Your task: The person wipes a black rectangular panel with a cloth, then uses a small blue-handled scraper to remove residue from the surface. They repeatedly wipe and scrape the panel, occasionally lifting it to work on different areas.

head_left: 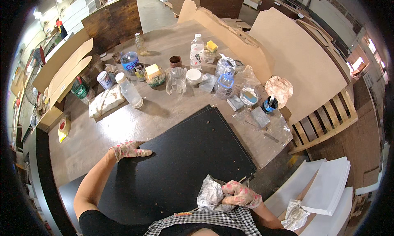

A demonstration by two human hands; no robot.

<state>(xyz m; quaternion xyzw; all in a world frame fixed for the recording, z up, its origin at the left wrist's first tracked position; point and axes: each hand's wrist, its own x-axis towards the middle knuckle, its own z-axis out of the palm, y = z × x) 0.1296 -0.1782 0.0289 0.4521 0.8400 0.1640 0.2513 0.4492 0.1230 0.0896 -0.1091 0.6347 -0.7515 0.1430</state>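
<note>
Head view, the only one we hold.

Item: one black panel point(176, 166), flat, smooth-faced, lying on the brown table point(86, 154) directly before the wearer, its near side running to the checked apron point(197, 225). Small holes dot the right end. A doubled line along the right edge suggests a second sheet beneath; we cannot confirm it.

Item: left hand point(130, 150), in a pink-spotted glove, laid over the panel's far left edge, digits extended and apart. Whether any fingertip hooks below, we cannot tell.

Item: right hand point(241, 194), gloved alike, closed around a crumpled silvery-white wad point(210, 193) at the panel's near right part.

Handling notes: we judge the panel stiff and fairly heavy, slick under a glove, its finish prone to scuffs and its corners to chips. Best hold, in our view: both opposite long edges, clear of the corners. The wad we take to be light, soft and easily squashed; a loose pinch at its gathered side should suffice.

Also on the table: white-capped clear bottle point(130, 92), yellow sponge point(153, 71), tape roll point(63, 125), blue-labelled dark cup point(270, 105).

To the right: white boards point(326, 186), stacked.
</note>
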